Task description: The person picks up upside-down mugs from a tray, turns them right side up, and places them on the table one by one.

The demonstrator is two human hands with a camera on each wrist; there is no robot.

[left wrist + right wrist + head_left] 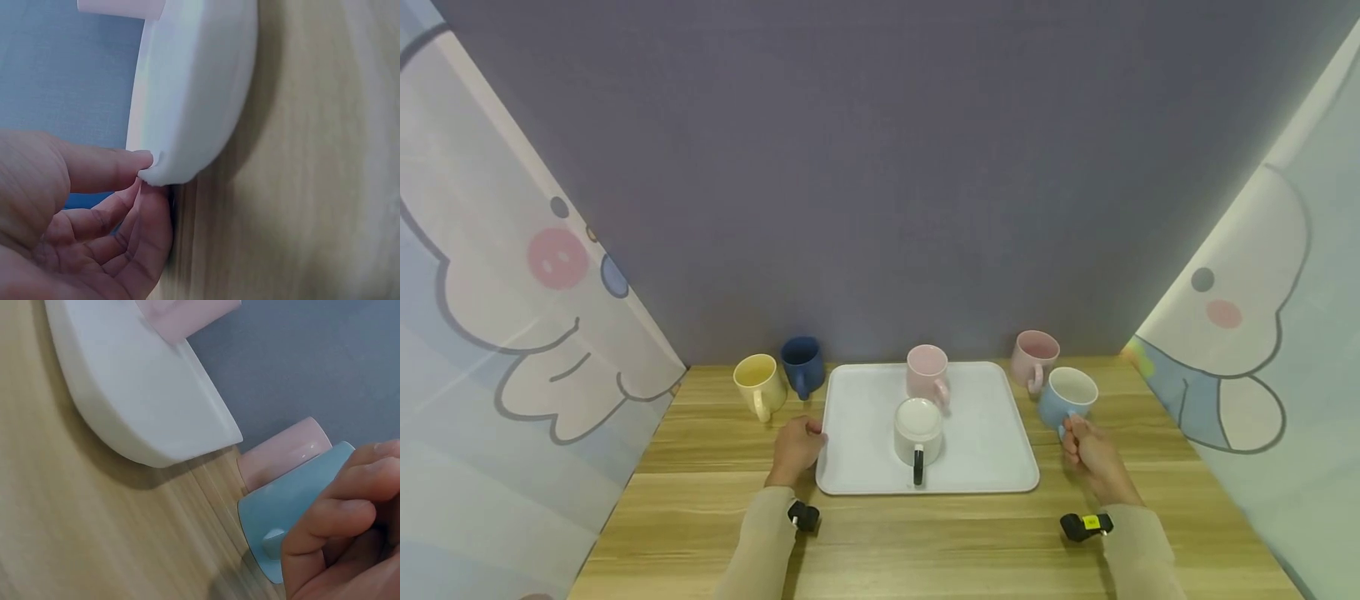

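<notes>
My left hand (797, 450) pinches the left edge of a white rectangular tray (985, 446) between thumb and fingers, as the left wrist view shows. Near the tray's middle stand a pink mug (922, 383) and, in front of it, a white mug (912, 443) with a black handle. Right of the tray, my right hand (1097, 462) holds a light blue mug (1057, 408) by its handle. In the right wrist view this light blue mug (290, 497) is close to the curled fingers, which hide part of its handle. Another pink mug (1027, 365) stands just behind it.
Left of the tray, on the wooden table (925, 550), are a yellow mug (762, 392) and a dark blue mug (807, 373). A grey wall panel (880, 183) rises behind the table, with cartoon-printed curtains (490, 275) at both sides.
</notes>
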